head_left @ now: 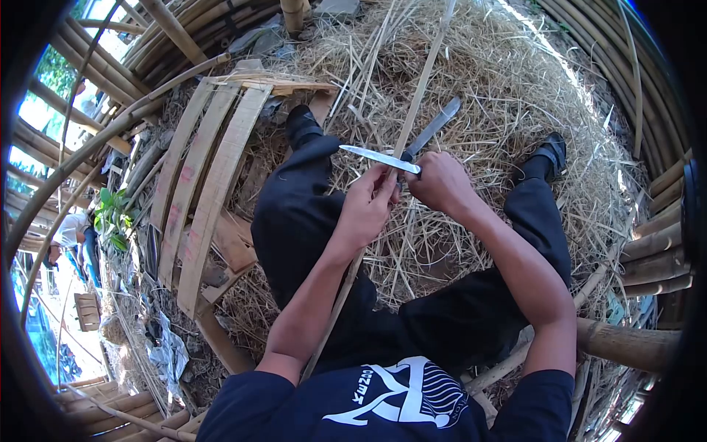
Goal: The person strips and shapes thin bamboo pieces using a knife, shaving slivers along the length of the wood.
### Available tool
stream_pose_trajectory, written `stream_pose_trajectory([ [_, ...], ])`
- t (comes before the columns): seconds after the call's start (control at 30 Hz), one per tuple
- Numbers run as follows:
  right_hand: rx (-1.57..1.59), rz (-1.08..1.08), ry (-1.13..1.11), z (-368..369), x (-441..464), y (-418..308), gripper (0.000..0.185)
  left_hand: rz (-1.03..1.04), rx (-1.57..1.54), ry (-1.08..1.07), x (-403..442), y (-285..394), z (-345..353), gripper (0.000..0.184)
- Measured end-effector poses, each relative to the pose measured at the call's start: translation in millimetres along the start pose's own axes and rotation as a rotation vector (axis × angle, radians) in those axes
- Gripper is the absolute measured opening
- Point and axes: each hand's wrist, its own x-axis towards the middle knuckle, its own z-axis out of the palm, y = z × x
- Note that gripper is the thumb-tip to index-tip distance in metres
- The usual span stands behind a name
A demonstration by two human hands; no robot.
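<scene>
One left hand (368, 205) is pinching a long tan bamboo strip (422, 85); the right hand (442, 182) is clenching a silver-bladed knife (377, 157); the dark shirt (294, 416) is showing "ION".

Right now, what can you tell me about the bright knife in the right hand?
The knife has a slim, shiny, metal-looking blade, tapering to a point towards the person's left. It lies across the long pale strip, just beyond the left hand. The right hand grips its handle, mostly hiding it.
</scene>
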Motion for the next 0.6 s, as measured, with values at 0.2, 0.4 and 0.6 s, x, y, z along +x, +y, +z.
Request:
stream_pose_trajectory([
  [0.2,0.016,-0.036,0.022,1.3,2.5,3.1,0.024,-0.049,-0.119,-0.057,2.1,-2.9,0.2,0.011],
  [0.4,-0.011,0.024,0.051,4.2,4.0,4.7,0.025,-0.051,-0.053,0.013,4.9,-1.3,3.2,0.012],
  [0.6,-0.019,-0.007,0.081,5.2,5.1,8.7,0.023,-0.104,-0.193,0.001,2.7,2.5,6.0,0.013],
])
